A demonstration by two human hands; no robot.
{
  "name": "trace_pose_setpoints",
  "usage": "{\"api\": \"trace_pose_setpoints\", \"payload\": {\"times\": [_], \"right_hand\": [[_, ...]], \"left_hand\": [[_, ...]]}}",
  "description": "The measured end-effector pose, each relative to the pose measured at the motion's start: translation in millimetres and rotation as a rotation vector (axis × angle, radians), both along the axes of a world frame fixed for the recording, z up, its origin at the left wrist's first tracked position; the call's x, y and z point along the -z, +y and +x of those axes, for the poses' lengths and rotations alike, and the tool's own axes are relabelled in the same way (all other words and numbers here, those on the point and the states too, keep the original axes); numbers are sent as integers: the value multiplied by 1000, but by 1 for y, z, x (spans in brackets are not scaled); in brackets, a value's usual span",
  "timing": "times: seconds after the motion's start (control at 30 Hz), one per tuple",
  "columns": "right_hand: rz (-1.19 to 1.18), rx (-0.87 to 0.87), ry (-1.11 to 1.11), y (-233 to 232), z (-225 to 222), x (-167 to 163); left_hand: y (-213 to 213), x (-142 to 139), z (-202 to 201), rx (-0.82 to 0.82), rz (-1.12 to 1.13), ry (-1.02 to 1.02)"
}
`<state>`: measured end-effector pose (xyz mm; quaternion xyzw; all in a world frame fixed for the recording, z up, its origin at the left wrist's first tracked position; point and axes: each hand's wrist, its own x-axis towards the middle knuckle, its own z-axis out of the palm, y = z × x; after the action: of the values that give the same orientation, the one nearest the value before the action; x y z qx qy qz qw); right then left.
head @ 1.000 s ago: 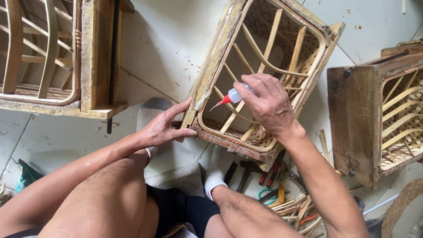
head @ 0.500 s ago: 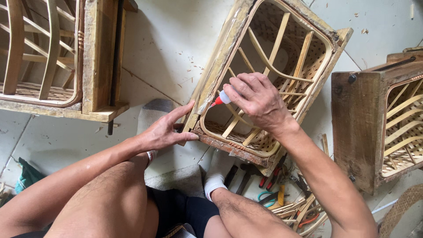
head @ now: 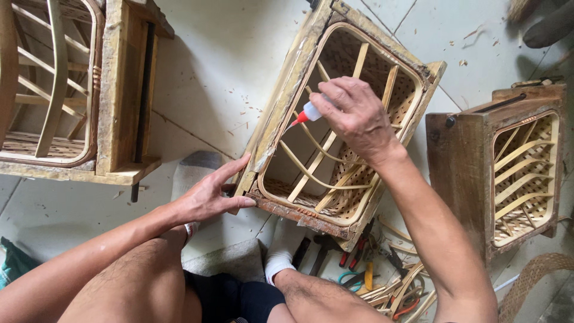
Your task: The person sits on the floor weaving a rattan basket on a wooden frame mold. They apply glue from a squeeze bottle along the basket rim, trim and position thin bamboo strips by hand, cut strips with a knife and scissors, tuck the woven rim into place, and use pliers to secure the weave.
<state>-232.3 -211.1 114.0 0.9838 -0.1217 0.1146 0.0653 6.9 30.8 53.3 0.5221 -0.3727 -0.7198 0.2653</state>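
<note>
Rattan crate (head: 335, 137) lies tilted on the tiled floor (head: 209, 78), its corner steadied by the left hand (head: 209, 197) with fingers spread flat, while the right hand (head: 353, 113) closes round a glue bottle (head: 308, 112), its red tip at the frame's inner edge, so gluing looks underway, unfinished.

I take this for a small rattan-furniture repair workshop, with the work done on the tiled floor (head: 209, 78). Worn wooden cane-lined frames (head: 496, 173) sit at upper left, centre and right; pliers and cane offcuts (head: 382, 281) lie scattered at lower centre.
</note>
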Motion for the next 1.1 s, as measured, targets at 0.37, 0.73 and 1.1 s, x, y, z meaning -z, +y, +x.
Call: {"api": "trace_pose_setpoints", "payload": {"times": [0.37, 0.73, 1.1], "right_hand": [[-125, 112, -48, -47, -19, -3], [330, 891, -330, -34, -130, -19], [99, 820, -197, -61, -145, 20]], "left_hand": [[-7, -8, -1, -1, 18, -12], [8, 31, 4, -4, -215, -253], [61, 116, 10, -319, 89, -674]]}}
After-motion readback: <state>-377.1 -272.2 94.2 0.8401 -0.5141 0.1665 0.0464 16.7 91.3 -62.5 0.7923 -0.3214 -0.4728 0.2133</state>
